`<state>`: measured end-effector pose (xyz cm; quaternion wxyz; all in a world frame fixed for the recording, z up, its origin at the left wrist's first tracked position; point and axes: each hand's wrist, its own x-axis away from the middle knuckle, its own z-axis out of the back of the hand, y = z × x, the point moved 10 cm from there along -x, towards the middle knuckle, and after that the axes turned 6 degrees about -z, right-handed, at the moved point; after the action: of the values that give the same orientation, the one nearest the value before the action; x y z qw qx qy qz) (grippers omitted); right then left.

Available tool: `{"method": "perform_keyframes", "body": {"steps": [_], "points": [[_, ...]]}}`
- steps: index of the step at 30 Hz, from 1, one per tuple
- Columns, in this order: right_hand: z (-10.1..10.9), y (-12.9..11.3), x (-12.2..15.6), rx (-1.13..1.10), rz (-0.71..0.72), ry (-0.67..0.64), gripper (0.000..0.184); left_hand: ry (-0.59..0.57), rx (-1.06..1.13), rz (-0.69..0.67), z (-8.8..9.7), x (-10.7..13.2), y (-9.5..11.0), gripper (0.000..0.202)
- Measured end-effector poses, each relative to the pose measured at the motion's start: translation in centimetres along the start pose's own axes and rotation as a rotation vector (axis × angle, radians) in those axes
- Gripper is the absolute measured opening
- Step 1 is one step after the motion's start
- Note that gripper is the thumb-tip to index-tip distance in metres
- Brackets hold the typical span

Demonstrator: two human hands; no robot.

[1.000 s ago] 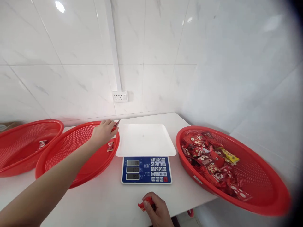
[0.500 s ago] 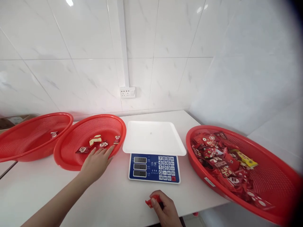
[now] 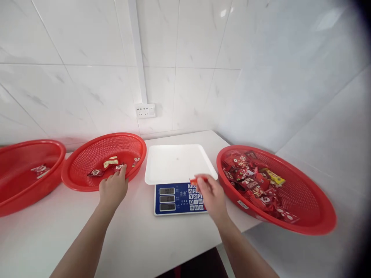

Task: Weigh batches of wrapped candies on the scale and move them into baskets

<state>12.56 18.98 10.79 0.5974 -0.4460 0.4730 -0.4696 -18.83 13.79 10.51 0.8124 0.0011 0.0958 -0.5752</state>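
My left hand (image 3: 114, 188) is over the front rim of the middle red basket (image 3: 75, 156). Its index finger stretches toward a red-wrapped candy (image 3: 118, 167), while the other fingers bend; whether the fingertip touches it, I cannot tell. Nearby in that basket lie a cream-and-yellow packet (image 3: 110, 161), a dark red candy (image 3: 96, 172) and a small packet (image 3: 136, 161). My right hand (image 3: 213, 195) pinches a small red candy (image 3: 193, 180) above the keypad of the digital scale (image 3: 181, 202), whose white pan (image 3: 176, 164) bears nothing.
To the right, a red basket (image 3: 310, 193) holds a heap of mostly red-wrapped candies, with a yellow packet (image 3: 274, 177) among them. Another red basket (image 3: 20, 185) at far left contains a few wrapped pieces (image 3: 40, 170). A wall socket (image 3: 145, 111) sits behind the white table (image 3: 130, 239).
My right hand has risen from in front of the scale to above its keypad, still with the candy. My left hand's spread fingers have partly bent, the index finger extended. The view has shifted right.
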Motion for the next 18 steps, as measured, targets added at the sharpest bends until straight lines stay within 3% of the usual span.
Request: {"method": "perform_keyframes", "body": {"steps": [2, 5, 8, 11, 14, 16, 18], "points": [[0.0, -2.3, -3.1, 0.004, 0.055, 0.044, 0.038, 0.008, 0.012, 0.012, 0.0, -0.4, 0.0, 0.049], [-2.1, -2.1, -7.1, 0.042, 0.017, -0.037, 0.044, 0.106, 0.040, -0.002, 0.6, -0.2, 0.5, 0.049], [-3.7, -0.6, -8.9, 0.085, -0.025, -0.115, 0.049, 0.376, 0.161, -0.097, 2.3, 1.4, 2.1, 0.047], [-2.7, -0.3, -8.3, 0.138, -0.013, -0.123, 0.052, 0.616, 0.356, -0.253, 3.2, 4.3, 4.2, 0.042], [1.2, -0.9, -6.7, 0.234, 0.031, -0.090, 0.049, 0.747, 0.504, -0.357, 3.0, 6.8, 5.7, 0.036], [5.6, -1.4, -6.1, 0.325, 0.067, -0.002, 0.042, 0.758, 0.538, -0.387, 2.4, 7.8, 6.3, 0.035], [11.3, -1.2, -5.9, 0.427, 0.061, 0.139, 0.037, 0.710, 0.544, -0.386, 1.7, 8.1, 6.8, 0.035]]}}
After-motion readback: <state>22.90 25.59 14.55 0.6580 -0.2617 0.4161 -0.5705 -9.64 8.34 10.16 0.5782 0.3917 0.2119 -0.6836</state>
